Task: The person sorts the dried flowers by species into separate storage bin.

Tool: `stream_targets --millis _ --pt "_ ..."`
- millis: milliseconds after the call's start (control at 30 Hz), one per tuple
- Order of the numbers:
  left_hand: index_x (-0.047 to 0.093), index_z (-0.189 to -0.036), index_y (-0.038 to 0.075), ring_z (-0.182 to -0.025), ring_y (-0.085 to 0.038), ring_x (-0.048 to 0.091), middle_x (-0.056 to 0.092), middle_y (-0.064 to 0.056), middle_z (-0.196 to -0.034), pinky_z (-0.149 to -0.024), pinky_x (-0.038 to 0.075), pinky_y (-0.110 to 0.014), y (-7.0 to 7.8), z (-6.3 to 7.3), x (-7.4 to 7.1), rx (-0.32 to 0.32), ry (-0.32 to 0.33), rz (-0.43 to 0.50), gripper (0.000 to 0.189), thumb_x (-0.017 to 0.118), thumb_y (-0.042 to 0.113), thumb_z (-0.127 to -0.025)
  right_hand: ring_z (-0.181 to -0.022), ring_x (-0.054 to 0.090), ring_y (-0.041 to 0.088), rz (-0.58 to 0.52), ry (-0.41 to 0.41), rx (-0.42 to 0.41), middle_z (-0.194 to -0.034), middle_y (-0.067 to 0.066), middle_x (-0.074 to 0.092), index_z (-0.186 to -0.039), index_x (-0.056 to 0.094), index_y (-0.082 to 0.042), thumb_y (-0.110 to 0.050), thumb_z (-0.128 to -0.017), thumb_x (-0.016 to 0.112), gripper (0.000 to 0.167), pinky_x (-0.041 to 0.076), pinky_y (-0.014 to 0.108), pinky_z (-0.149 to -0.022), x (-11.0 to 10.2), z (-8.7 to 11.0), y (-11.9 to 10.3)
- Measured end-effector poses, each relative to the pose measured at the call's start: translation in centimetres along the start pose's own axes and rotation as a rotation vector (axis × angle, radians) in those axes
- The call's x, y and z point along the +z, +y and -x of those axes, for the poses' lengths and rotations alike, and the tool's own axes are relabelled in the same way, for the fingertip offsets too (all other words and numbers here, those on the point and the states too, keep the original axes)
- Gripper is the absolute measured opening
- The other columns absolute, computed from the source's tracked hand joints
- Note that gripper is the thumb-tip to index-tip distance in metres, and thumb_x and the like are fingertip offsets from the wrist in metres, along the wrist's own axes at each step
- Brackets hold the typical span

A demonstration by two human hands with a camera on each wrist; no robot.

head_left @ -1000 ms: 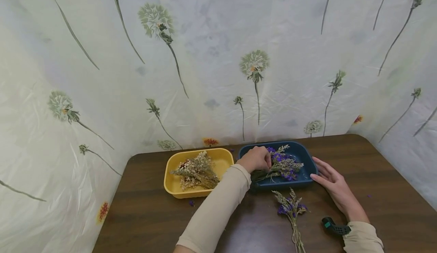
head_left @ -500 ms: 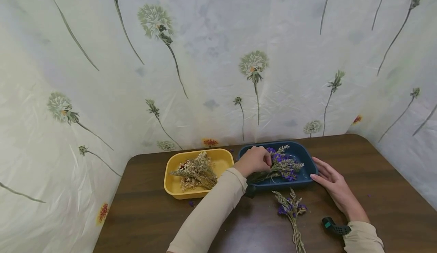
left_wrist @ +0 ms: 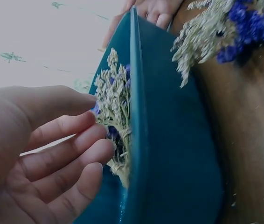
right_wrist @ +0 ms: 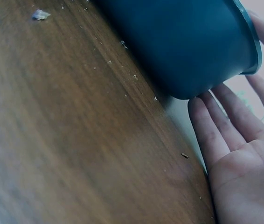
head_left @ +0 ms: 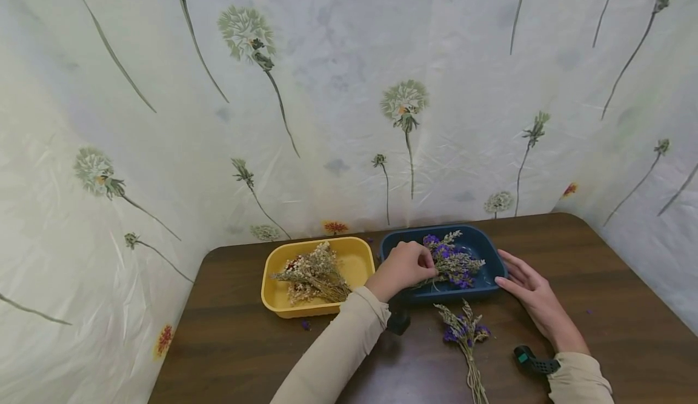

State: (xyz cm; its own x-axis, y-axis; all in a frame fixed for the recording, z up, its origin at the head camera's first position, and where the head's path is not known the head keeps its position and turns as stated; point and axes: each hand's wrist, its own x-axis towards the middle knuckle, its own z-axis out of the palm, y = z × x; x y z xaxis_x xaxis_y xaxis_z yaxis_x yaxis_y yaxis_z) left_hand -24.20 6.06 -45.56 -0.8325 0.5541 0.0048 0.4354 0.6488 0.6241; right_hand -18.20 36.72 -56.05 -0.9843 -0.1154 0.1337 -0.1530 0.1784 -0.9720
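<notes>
Dried flower bunches (head_left: 458,266), grey-green with purple blooms, lie in the blue tray (head_left: 493,258). My left hand (head_left: 400,271) is over the tray's left part, its loosely bent fingertips beside the bunch; in the left wrist view no stem shows held between thumb and fingers. At the tray's right end my right hand (head_left: 537,301) rests its extended fingers against the outer wall, as the right wrist view also shows. On the table in front of the tray lies another tied bunch of purple dried flowers (head_left: 466,331), untouched.
A yellow tray (head_left: 275,298) with cream dried flowers (head_left: 316,271) stands left of the blue one. A dark wrist strap (head_left: 537,361) is by the right sleeve. Small petals and crumbs dot the brown table (head_left: 229,343). A flower-patterned curtain (head_left: 327,119) hangs behind.
My left hand has drawn back slightly toward the near side of the blue tray, its fingers loosening near the stems. The flowers and my right hand have stayed in place.
</notes>
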Motion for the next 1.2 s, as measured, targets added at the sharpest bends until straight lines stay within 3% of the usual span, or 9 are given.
stream_targets --millis 333,667,867,1200 --pt "0.074 -0.08 0.02 -0.063 0.001 0.055 0.066 0.012 -0.073 -0.062 0.046 -0.015 -0.3 2.8 0.6 0.019 0.08 0.083 0.016 0.078 0.026 -0.094 -0.13 0.046 -0.02 -0.022 -0.002 -0.018 -0.15 -0.022 0.045 -0.164 0.03 -0.012 -0.01 -0.106 0.057 0.063 0.041 0.001 -0.097 0.0 -0.1 0.2" --pt "0.074 -0.08 0.02 -0.059 0.004 0.052 0.065 0.013 -0.07 -0.058 0.045 -0.013 0.8 5.8 1.9 0.047 0.114 0.159 0.016 0.078 0.026 -0.094 -0.129 0.046 -0.021 -0.007 0.007 -0.003 -0.15 -0.022 0.046 -0.164 0.031 -0.014 -0.011 -0.106 0.057 0.063 0.04 0.001 -0.096 0.0 -0.1 0.2" --pt "0.073 -0.078 0.019 -0.058 0.007 0.05 0.063 0.014 -0.069 -0.057 0.044 -0.011 1.4 7.2 3.4 0.06 0.098 0.156 0.018 0.079 0.026 -0.093 -0.129 0.046 -0.021 -0.011 0.009 -0.004 -0.151 -0.022 0.045 -0.164 0.031 -0.013 -0.011 -0.106 0.057 0.063 0.039 0.0 -0.097 0.0 0.0 0.1" --pt "0.071 -0.066 0.022 -0.05 0.008 0.046 0.057 0.019 -0.058 -0.054 0.041 -0.01 1.9 9.3 6.8 0.024 0.073 0.136 0.029 0.081 0.035 -0.09 -0.13 0.045 -0.02 0.001 0.005 -0.005 -0.155 -0.019 0.044 -0.164 0.03 -0.012 -0.012 -0.106 0.057 0.064 0.04 0.001 -0.097 0.0 0.0 0.0"
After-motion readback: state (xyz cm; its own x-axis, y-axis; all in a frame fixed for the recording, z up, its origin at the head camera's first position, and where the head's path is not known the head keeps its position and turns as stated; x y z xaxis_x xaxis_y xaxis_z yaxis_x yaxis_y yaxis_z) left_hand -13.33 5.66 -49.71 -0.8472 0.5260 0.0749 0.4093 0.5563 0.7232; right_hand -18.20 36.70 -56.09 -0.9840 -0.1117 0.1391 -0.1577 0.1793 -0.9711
